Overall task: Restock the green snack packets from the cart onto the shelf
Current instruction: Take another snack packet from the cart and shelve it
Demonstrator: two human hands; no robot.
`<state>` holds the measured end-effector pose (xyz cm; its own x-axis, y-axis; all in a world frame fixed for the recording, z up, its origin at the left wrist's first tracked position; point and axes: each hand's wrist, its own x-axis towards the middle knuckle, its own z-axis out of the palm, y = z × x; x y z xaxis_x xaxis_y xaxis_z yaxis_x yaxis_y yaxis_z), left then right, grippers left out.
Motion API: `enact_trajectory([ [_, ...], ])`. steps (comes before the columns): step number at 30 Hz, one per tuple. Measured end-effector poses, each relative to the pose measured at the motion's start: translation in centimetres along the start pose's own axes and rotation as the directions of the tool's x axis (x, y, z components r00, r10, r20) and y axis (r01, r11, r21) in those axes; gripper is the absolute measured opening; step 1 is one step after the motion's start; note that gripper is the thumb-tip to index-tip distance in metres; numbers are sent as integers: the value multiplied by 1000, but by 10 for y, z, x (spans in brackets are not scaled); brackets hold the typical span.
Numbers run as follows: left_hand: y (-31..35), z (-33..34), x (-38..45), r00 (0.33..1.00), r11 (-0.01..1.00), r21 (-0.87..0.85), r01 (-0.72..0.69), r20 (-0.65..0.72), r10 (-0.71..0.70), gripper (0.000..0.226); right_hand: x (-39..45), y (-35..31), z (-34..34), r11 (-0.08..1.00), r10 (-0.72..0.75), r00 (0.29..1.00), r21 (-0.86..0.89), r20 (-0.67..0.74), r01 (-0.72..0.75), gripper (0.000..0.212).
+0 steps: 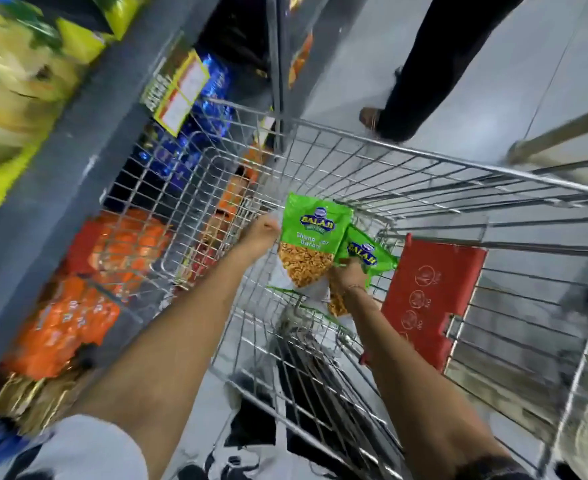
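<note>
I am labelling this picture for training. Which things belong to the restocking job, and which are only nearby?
Job:
- left hand holding a green packet
- right hand on a second green packet
- cart

Nearby only:
- orange packets on the shelf
- blue packets
- red flap
- another person's leg

Each hand [263, 232] [346, 273] grips 1 green packet [311, 237] [368, 254] inside the cart [424, 157].

"BALAJI" is printed in yellow on a blue badge on the upper green snack packet [315, 233]; it is repeated on the lower green snack packet [365, 254]. Shelf tag text is blurred.
</note>
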<state>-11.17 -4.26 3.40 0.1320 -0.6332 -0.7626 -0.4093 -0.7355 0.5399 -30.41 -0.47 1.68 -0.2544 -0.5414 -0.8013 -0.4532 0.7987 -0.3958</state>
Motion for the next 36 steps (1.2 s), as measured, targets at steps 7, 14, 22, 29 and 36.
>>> enact_trajectory([
  [7, -67, 47, 57, 973, 979, 9, 203, 112, -203, 55, 38, -5, 29, 997, 68, 996, 29, 53, -70, 45],
  [14, -50, 44, 28, 972, 977, -57, 207, 125, -199, 43, 52, 21, 24, 995, 20, 998, 94, 58, -25, 30],
  [22, -20, -21, -43, 992, 996, -78, 32, -117, -41, 26, -17, -38, 5, 935, -230, 970, 295, 77, 198, 16],
  [29, -1, -104, -150, 860, 959, -121, -255, -483, 167, 28, -123, -118, -10, 752, -633, 757, 360, 160, 552, 8],
  [36, -39, -169, -266, 636, 868, -220, -444, -760, 133, 33, -250, -189, 26, 531, -845, 426, 421, 323, 735, 36],
])
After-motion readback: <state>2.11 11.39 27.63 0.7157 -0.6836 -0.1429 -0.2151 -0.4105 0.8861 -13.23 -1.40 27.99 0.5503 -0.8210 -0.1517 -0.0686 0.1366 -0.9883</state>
